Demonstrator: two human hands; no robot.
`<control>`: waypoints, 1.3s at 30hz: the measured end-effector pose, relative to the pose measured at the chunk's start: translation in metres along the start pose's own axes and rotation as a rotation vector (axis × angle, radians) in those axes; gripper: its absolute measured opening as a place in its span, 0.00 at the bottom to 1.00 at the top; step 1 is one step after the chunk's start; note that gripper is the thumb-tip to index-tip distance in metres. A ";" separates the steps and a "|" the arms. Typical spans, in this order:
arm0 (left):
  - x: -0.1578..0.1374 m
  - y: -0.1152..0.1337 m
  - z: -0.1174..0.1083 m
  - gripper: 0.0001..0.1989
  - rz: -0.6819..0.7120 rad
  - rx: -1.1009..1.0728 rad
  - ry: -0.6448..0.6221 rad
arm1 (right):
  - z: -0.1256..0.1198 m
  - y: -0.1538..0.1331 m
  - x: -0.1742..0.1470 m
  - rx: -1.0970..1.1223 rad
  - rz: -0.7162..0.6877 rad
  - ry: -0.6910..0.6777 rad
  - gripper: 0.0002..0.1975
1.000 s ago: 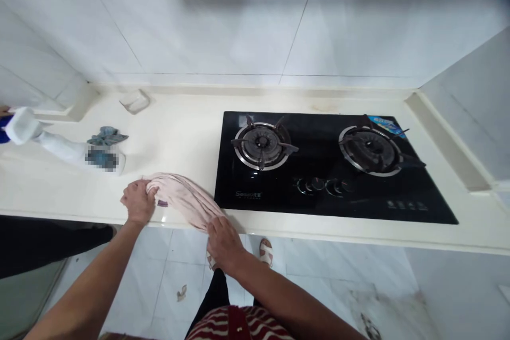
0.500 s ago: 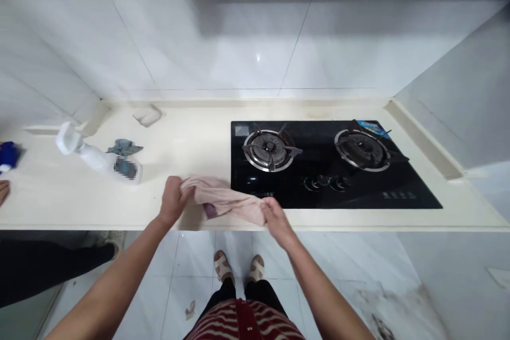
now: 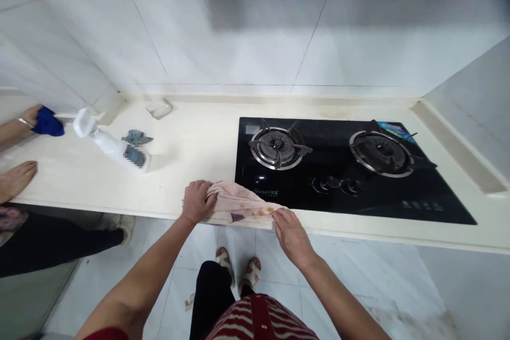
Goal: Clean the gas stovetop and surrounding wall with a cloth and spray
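Lying flatter than half a second ago, the cloth is on the front edge of the counter, by the near-left corner of the hob; brown stains now show, so I judge the spreading further along. Left hand: fingers clamped on one end. Right hand: fingers pinched on the other. Writing: hob lettering opens with S, the rest unclear to me; bottle label blurred; sticker unreadable.
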State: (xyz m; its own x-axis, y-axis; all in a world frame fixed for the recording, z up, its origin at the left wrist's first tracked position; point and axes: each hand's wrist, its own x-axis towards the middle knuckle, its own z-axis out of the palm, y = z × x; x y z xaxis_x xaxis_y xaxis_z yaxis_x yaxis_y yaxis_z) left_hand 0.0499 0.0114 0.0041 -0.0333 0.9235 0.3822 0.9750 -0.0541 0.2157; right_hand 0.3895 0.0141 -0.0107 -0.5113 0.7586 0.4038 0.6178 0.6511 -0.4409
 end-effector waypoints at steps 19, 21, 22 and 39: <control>0.004 -0.008 -0.007 0.19 -0.101 -0.091 0.076 | 0.080 -0.108 0.057 -0.105 -0.154 -0.112 0.18; 0.003 -0.003 -0.006 0.19 -0.100 -0.042 0.033 | 0.074 -0.100 0.050 -0.103 -0.147 -0.109 0.17; 0.001 0.000 -0.006 0.19 -0.084 -0.032 0.001 | 0.069 -0.091 0.043 -0.104 -0.131 -0.104 0.15; 0.015 0.274 0.071 0.12 0.666 -0.201 -0.407 | -0.118 0.203 -0.129 -0.446 0.274 0.194 0.17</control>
State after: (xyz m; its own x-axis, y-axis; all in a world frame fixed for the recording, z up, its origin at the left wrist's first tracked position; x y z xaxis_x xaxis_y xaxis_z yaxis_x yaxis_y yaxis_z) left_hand 0.3326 0.0373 0.0048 0.6618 0.7368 0.1382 0.7021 -0.6738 0.2303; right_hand 0.6513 0.0462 -0.0580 -0.2038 0.8529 0.4807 0.9269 0.3261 -0.1856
